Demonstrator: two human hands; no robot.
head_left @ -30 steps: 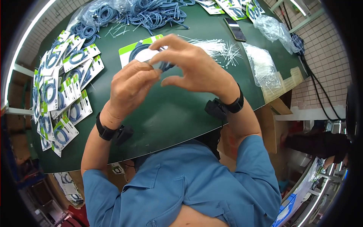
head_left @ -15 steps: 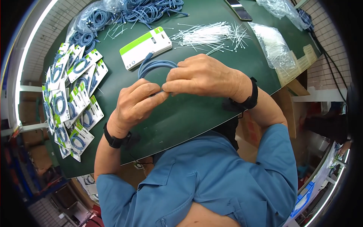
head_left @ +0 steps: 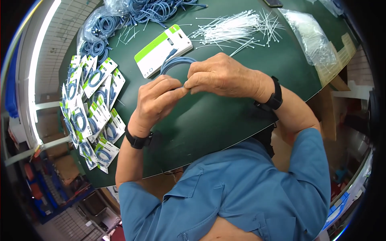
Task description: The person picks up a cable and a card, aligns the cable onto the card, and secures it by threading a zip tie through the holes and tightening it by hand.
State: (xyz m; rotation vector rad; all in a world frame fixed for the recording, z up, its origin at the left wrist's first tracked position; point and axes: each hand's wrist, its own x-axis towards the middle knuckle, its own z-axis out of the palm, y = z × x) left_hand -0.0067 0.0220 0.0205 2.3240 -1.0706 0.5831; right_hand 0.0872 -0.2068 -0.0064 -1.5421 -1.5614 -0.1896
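Observation:
A blue-grey cable [head_left: 177, 61] is wound into a coil above the table's middle, its connector end sticking up to the left. My left hand [head_left: 157, 98] is closed, gripping the coil's near side between thumb and fingers. From the right, my right hand [head_left: 227, 77] pinches at the same spot, its fingertips meeting those of the left. The fingers cover the near part of the coil; whether a tie sits there I cannot tell. Just beyond the coil lies a stack of white and green cards [head_left: 161, 54], partly behind the connector.
Many carded cables [head_left: 92, 116] are piled on the left of the green table [head_left: 217, 124]. Loose blue cables [head_left: 148, 11] lie at the back. White cable ties [head_left: 233, 30] are spread behind my right hand, with a clear bag [head_left: 309, 38] of them farther right.
The whole scene has shifted rightward in view, as the head has turned. Both hands keep pinching the coil at nearly the same place, with fingertips together.

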